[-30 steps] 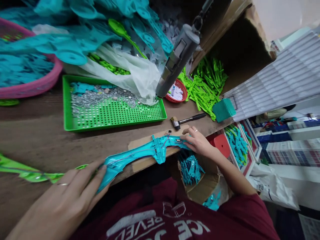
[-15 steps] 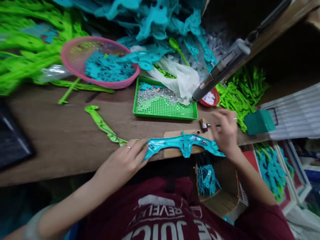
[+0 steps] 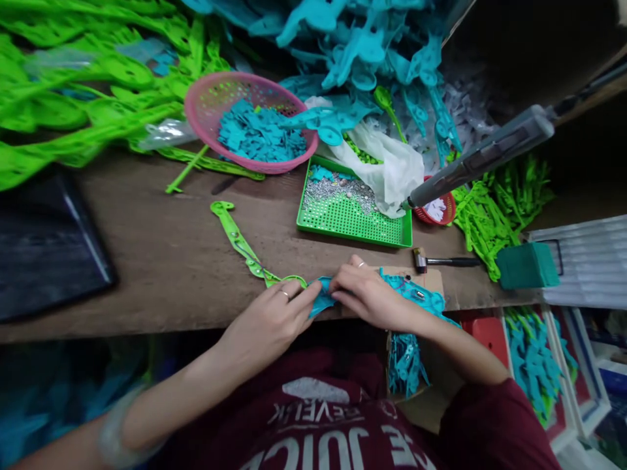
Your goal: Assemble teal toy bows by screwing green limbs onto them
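Note:
A long blue plastic part (image 3: 425, 299) lies along the table's front edge over a piece of cardboard (image 3: 434, 279), with thin wires and a small metal piece at its right half. My left hand (image 3: 274, 312) grips its left end between thumb and fingers. Over the part's left half is my right hand (image 3: 365, 294), fingers bent and pressed together on the blue plastic beside the left fingertips; whatever they pinch is hidden. A green plastic part (image 3: 245, 253) with a wire lies just left of the blue one. The hammer (image 3: 448, 262) rests behind the cardboard.
A green tray (image 3: 353, 225) of small metal pieces, a pink basket (image 3: 196, 108) of blue pieces and a red basket (image 3: 445, 215) stand behind. A grey power screwdriver (image 3: 482, 156) hangs at the right. A black tablet-like object (image 3: 49, 248) lies left.
My right hand has left the hammer's handle area and moved left onto the blue part, close to my left hand. The whole view has shifted, so the table's objects appear farther right.

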### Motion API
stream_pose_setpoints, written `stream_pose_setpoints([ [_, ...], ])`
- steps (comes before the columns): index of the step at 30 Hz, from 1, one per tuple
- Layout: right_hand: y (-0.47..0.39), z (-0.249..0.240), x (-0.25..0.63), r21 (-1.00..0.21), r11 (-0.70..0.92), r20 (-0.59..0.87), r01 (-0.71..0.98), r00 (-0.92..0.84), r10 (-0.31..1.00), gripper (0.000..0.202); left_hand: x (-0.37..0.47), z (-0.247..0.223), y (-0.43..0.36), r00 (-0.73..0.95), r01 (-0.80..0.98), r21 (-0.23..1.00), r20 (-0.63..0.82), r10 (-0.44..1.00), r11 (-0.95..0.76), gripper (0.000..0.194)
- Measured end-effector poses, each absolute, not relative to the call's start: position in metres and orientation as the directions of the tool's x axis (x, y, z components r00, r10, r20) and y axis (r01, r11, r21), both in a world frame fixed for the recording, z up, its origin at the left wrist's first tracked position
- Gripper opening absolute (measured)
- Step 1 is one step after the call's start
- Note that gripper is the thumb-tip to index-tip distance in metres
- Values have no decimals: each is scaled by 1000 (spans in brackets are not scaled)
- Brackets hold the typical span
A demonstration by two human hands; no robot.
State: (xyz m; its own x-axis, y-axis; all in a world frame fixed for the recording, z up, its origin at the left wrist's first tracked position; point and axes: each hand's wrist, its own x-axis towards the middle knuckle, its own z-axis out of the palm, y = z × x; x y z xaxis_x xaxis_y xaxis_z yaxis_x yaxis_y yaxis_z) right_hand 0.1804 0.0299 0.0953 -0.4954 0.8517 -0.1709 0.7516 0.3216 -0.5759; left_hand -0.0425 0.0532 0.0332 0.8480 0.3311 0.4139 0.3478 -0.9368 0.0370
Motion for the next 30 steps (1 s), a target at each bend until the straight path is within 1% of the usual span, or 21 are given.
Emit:
stream_pose_setpoints([
  [2, 31, 95, 178, -592, 301, -188, 747, -492, 850, 19, -43, 32, 53, 856, 331, 27, 413, 312, -943, 21],
  [6, 31, 90, 177, -494, 314, -186, 811, -452, 873, 20, -45, 31, 53, 836, 311, 81, 451, 313, -947, 18],
  [7, 31, 91, 178, -493, 313, -190, 812, -451, 872, 20, -45, 30, 53, 831, 310, 90, 458, 315, -947, 17],
  [8, 31, 93, 178, -512, 304, -197, 804, -454, 869, 20, -46, 30, 53, 828, 311, 92, 463, 317, -946, 17],
  [13, 38, 101, 181, -694, 223, -250, 685, -519, 817, 18, -44, 31, 53, 822, 320, 99, 465, 328, -942, 17],
  [15, 41, 100, 182, -734, 215, -270, 645, -567, 778, 16, -43, 32, 53, 815, 337, 127, 457, 356, -933, 17],
  [17, 42, 96, 184, -737, 225, -265, 638, -579, 771, 16, -43, 32, 53, 815, 348, 144, 441, 375, -926, 19],
  [21, 42, 84, 187, -598, 302, -173, 743, -487, 856, 17, -45, 31, 53, 830, 338, 108, 434, 351, -935, 22],
  [25, 39, 75, 187, -488, 416, -110, 767, -527, 843, 17, -45, 32, 53, 837, 322, 68, 445, 317, -944, 28],
  [28, 36, 71, 184, -359, 475, -78, 804, -532, 843, 23, -43, 35, 53, 846, 338, 52, 421, 328, -940, 30],
  [30, 34, 70, 181, -281, 504, -65, 817, -540, 839, 26, -42, 37, 53, 849, 347, 47, 407, 335, -937, 29],
])
